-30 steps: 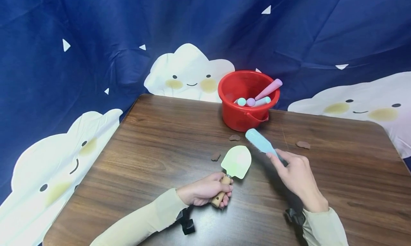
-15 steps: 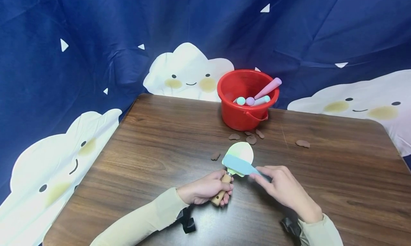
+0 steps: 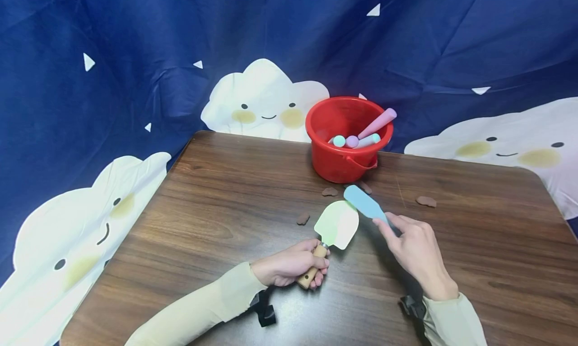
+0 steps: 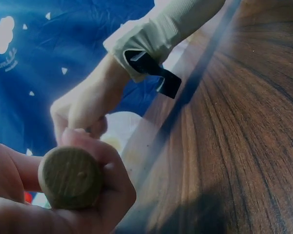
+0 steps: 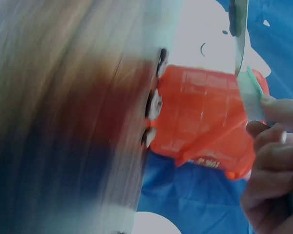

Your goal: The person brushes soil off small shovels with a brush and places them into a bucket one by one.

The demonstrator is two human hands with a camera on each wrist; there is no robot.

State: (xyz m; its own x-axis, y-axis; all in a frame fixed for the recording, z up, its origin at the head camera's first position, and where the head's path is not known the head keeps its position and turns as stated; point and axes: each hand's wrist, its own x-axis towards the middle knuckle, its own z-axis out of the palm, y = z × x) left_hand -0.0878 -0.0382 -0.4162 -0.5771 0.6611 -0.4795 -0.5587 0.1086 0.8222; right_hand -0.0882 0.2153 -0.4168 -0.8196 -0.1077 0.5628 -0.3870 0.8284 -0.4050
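My left hand (image 3: pixel 291 266) grips the wooden handle of a small trowel (image 3: pixel 336 223). The trowel's pale green blade is held above the table, pointing away from me. In the left wrist view, the round handle end (image 4: pixel 71 178) shows inside the curled fingers. My right hand (image 3: pixel 417 250) pinches a light blue brush (image 3: pixel 365 203) by its narrow end. The brush's wide head is at the blade's far right edge; whether they touch, I cannot tell. The right wrist view shows pale bristles (image 5: pixel 250 97) near the trowel's thin edge (image 5: pixel 240 44).
A red bucket (image 3: pixel 334 160) stands behind the tools, with pink, lilac and mint-coloured handles inside. Flat brown pieces lie on the wooden table, one at the left (image 3: pixel 303 218), one before the bucket (image 3: pixel 329 191), another at the right (image 3: pixel 426 201). A blue curtain hangs behind.
The brush swept left across the trowel's blade, then back right to its far edge. Several brown pieces appeared on the table before the bucket; the brush now partly covers them. The left hand barely moved.
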